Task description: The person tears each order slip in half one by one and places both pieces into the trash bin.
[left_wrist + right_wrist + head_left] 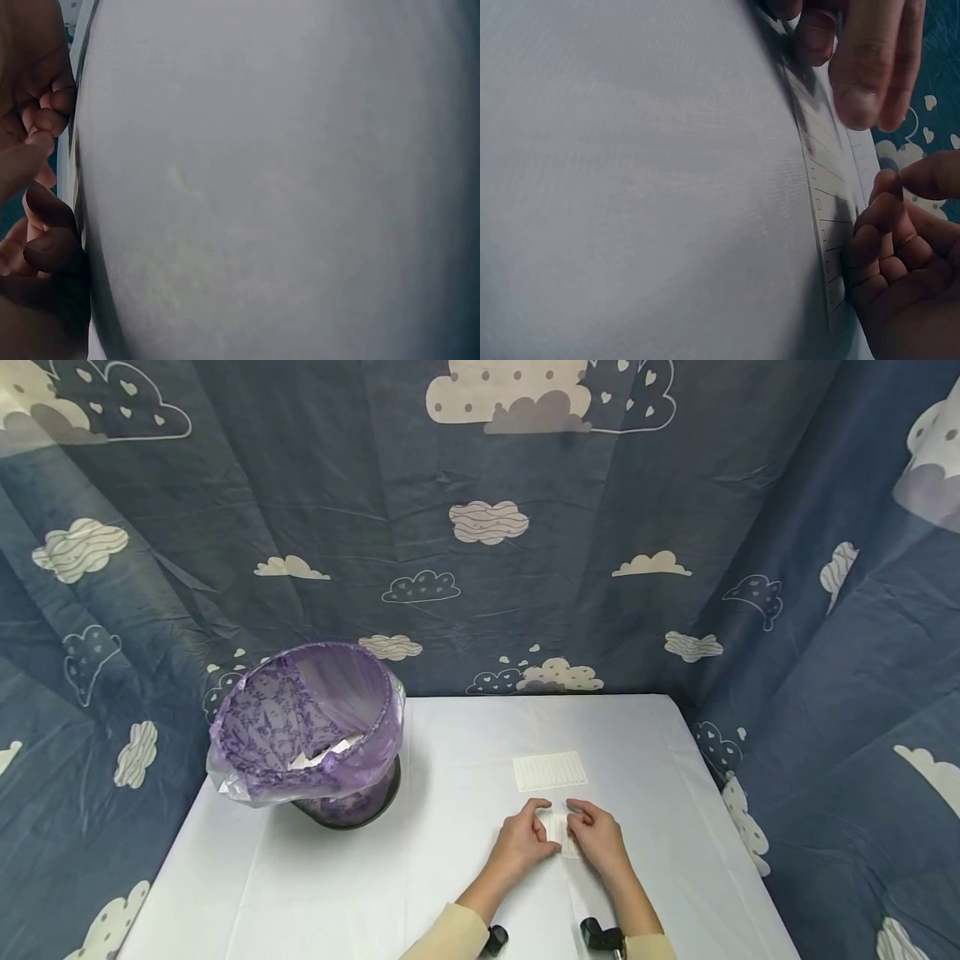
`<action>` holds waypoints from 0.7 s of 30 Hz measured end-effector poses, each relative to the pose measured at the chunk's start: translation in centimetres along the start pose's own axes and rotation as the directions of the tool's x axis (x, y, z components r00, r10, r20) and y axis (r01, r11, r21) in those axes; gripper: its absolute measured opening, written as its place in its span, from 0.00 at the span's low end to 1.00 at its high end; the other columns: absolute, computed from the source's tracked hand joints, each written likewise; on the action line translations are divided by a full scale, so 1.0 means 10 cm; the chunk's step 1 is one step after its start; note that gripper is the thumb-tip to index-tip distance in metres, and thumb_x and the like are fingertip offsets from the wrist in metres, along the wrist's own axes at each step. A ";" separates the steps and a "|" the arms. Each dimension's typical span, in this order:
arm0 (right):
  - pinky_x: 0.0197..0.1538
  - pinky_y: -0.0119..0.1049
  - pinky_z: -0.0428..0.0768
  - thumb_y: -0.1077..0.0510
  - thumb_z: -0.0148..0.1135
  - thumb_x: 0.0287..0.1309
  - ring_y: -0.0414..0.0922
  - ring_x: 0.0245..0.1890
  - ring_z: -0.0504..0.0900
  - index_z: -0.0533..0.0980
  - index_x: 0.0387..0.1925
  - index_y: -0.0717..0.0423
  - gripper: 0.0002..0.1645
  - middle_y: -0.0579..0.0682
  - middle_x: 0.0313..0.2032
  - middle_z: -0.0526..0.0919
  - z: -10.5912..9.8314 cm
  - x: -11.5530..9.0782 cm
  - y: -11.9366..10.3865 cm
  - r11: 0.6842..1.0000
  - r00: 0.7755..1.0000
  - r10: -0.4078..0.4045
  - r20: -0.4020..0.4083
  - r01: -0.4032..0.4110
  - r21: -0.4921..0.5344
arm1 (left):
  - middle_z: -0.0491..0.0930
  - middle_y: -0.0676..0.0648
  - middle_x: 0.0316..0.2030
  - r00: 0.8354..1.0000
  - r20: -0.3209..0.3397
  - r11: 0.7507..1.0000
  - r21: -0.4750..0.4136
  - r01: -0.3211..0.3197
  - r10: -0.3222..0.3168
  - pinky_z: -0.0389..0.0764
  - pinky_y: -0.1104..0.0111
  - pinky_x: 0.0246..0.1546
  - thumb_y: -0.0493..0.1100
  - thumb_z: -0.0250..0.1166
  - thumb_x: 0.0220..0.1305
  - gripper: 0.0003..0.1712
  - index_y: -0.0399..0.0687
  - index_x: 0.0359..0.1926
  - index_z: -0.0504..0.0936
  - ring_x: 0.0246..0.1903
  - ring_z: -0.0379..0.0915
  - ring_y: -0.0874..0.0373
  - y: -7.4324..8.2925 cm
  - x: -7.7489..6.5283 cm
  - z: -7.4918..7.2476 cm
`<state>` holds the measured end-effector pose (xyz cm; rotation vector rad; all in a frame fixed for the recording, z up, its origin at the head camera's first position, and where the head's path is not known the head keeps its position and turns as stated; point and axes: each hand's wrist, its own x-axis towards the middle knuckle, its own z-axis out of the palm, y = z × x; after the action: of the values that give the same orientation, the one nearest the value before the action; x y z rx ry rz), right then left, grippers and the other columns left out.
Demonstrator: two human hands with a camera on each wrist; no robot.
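Note:
A small white sheet with ruled lines [572,847] lies on the table between both hands; its rows of short marks show in the right wrist view. My left hand [517,842] is at the sheet's left side, its index finger arched and its thumb low on the paper. Whether it grips the sheet is hidden. At the upper right corner is my right hand [597,837], fingers bent, with thumb and a fingertip meeting in the wrist views. Nothing can be made out between them. Just beyond lies a second, wider ruled sheet [551,771].
A bin lined with a purple patterned bag [386,727] stands on the left of the white-covered table [465,752], white scraps [326,752] inside. Dark blue cloud-print curtains [345,468] hang behind and at both sides.

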<state>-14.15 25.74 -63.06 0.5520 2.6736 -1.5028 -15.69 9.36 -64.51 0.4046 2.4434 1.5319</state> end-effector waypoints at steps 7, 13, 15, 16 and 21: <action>0.25 0.30 0.65 0.62 0.57 0.62 0.40 0.20 0.68 0.81 0.59 0.71 0.26 0.45 0.20 0.78 -0.03 0.00 -0.03 0.994 0.999 -0.029 0.031 0.032 -0.105 | 0.73 0.61 0.20 1.000 -0.010 0.992 0.129 0.016 -0.015 0.67 0.77 0.23 0.34 0.81 0.53 0.37 0.45 0.65 0.79 0.18 0.63 0.72 0.01 0.00 0.05; 0.24 0.31 0.64 0.60 0.58 0.64 0.40 0.20 0.66 0.82 0.57 0.71 0.24 0.46 0.21 0.74 -0.05 -0.04 -0.04 0.981 0.998 -0.044 0.044 0.052 -0.186 | 0.71 0.61 0.19 0.999 -0.008 0.981 0.189 0.035 -0.034 0.65 0.77 0.20 0.34 0.81 0.52 0.39 0.42 0.66 0.79 0.17 0.63 0.71 0.03 0.03 0.09; 0.24 0.31 0.65 0.60 0.58 0.65 0.40 0.20 0.67 0.83 0.56 0.70 0.23 0.46 0.22 0.75 -0.05 -0.05 -0.03 0.980 0.998 -0.038 0.045 0.046 -0.196 | 0.71 0.61 0.18 0.999 -0.008 0.978 0.205 0.038 -0.037 0.65 0.77 0.19 0.35 0.81 0.51 0.39 0.40 0.66 0.80 0.16 0.63 0.70 0.04 0.03 0.09; 0.24 0.31 0.65 0.60 0.59 0.65 0.40 0.20 0.67 0.83 0.55 0.69 0.22 0.46 0.22 0.76 -0.06 -0.06 -0.02 0.979 0.998 -0.035 0.045 0.043 -0.198 | 0.71 0.61 0.17 0.999 -0.010 0.977 0.211 0.037 -0.036 0.65 0.76 0.19 0.35 0.81 0.51 0.38 0.40 0.65 0.80 0.16 0.63 0.70 0.05 0.03 0.08; 0.24 0.31 0.65 0.60 0.61 0.63 0.40 0.21 0.68 0.84 0.53 0.68 0.21 0.46 0.22 0.76 -0.06 -0.07 -0.02 0.980 0.998 -0.043 0.045 0.051 -0.195 | 0.72 0.60 0.15 0.999 -0.052 0.969 0.244 0.029 -0.017 0.65 0.75 0.19 0.36 0.82 0.50 0.33 0.41 0.60 0.85 0.16 0.63 0.69 0.08 0.05 0.06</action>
<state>-13.49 25.93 -62.47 0.4449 2.7786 -1.2258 -15.91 10.40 -64.11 0.3837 2.6757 1.2479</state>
